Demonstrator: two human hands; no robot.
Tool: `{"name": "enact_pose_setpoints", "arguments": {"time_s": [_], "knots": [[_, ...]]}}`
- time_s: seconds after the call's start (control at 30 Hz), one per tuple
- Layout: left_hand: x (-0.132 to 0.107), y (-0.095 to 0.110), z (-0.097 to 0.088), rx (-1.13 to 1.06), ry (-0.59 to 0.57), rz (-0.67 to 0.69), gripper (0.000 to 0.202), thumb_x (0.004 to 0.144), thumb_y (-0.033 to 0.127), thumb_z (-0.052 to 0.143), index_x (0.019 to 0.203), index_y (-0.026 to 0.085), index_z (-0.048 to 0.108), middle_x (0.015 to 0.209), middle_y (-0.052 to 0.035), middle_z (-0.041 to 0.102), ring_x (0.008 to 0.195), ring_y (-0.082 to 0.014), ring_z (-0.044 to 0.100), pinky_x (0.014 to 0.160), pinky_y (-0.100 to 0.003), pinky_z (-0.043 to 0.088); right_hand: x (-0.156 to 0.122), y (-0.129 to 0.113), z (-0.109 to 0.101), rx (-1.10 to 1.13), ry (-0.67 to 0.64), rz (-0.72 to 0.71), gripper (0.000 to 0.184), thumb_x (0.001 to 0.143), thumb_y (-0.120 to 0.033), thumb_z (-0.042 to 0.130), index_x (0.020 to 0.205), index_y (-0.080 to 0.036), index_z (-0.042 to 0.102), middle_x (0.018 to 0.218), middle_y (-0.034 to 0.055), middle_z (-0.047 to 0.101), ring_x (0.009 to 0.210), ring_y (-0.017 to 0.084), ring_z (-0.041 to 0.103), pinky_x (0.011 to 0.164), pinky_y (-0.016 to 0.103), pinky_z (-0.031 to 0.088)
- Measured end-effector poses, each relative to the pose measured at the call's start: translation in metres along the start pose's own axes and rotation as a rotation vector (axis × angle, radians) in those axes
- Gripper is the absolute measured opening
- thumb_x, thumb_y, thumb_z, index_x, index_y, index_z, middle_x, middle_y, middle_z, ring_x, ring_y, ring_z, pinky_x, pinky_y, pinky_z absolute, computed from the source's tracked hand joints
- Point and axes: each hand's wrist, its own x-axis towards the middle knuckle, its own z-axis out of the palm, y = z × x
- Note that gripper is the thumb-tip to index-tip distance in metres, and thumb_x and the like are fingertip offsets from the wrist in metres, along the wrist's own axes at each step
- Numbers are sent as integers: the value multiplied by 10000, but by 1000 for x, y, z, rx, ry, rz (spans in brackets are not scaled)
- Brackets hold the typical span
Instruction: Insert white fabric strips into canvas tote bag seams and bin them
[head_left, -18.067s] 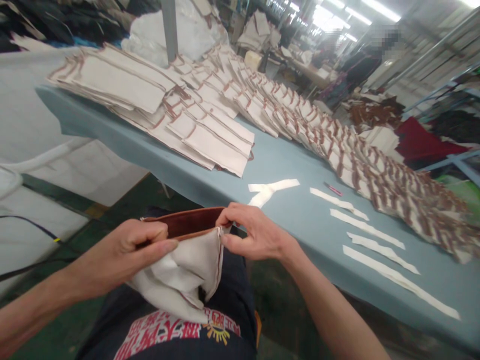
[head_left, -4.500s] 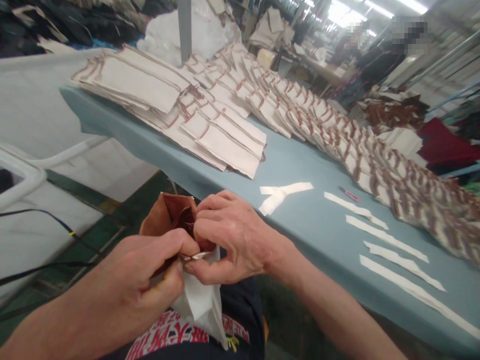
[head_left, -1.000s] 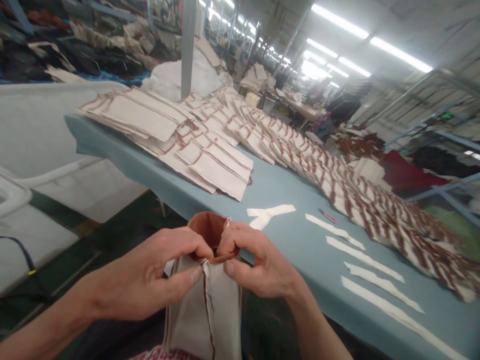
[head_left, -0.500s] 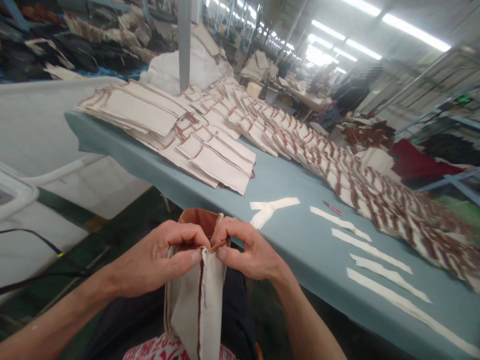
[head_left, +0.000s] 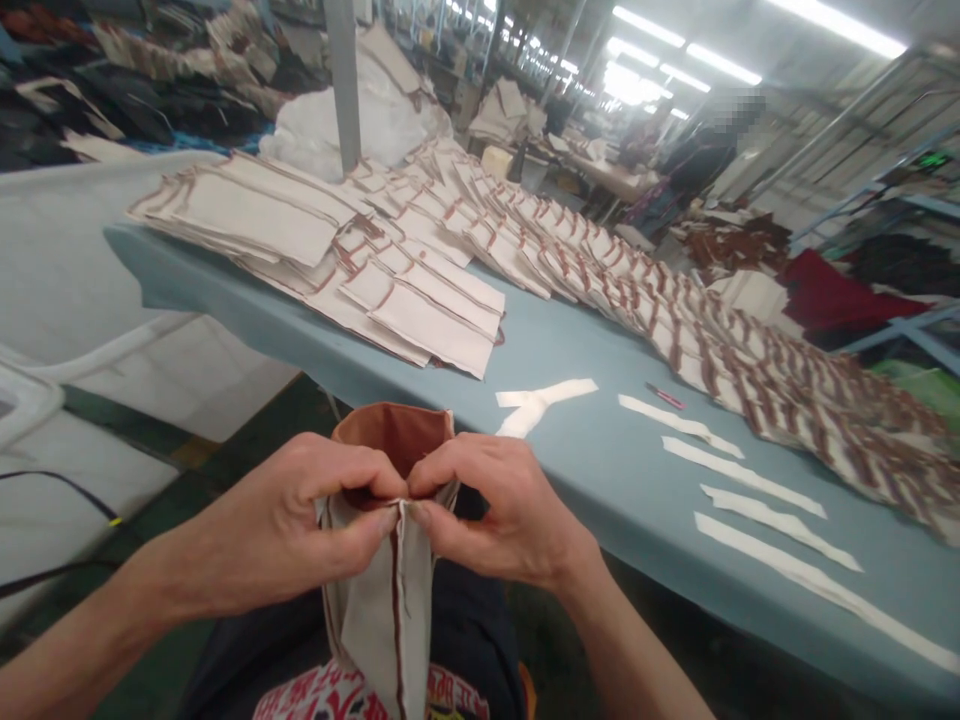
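Note:
A cream fabric pouch point(head_left: 367, 610) with a brown lining and brown seam edging stands upright over my lap, its mouth turned up. My left hand point(head_left: 322, 510) pinches the rim just left of the side seam, thumb outside and fingers over the edge. On the other side of that seam, my right hand point(head_left: 499, 505) pinches the same rim, its fingertips almost meeting those of the left. Behind the hands the brown inside of the pouch shows. The bit of rim between the fingertips is mostly covered.
On the blue-green table point(head_left: 600, 470) lie stacked cream pieces with brown edging point(head_left: 255, 205) and a long overlapping row of them point(head_left: 637, 290). Nearer are several white strips point(head_left: 742, 475), crossed strips point(head_left: 540, 402) and a small pink tool point(head_left: 665, 396). A white bin point(head_left: 67, 260) stands left.
Both hands keep their pinch at the seam. The pouch mouth has spread wider and shows more brown lining. The camera view has shifted slightly.

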Motion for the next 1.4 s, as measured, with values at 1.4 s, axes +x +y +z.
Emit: {"name": "enact_pose_setpoints", "arguments": {"time_s": [1.4], "knots": [[-4, 8, -23, 144, -20, -106, 232, 991, 255, 617, 768, 241, 679, 591, 72, 621, 508, -108, 497, 467, -231, 330, 28, -7, 10, 53, -271, 375, 102, 903, -317, 690, 850, -249, 636, 727, -45, 635, 678, 155, 547, 696, 293, 407]]}}
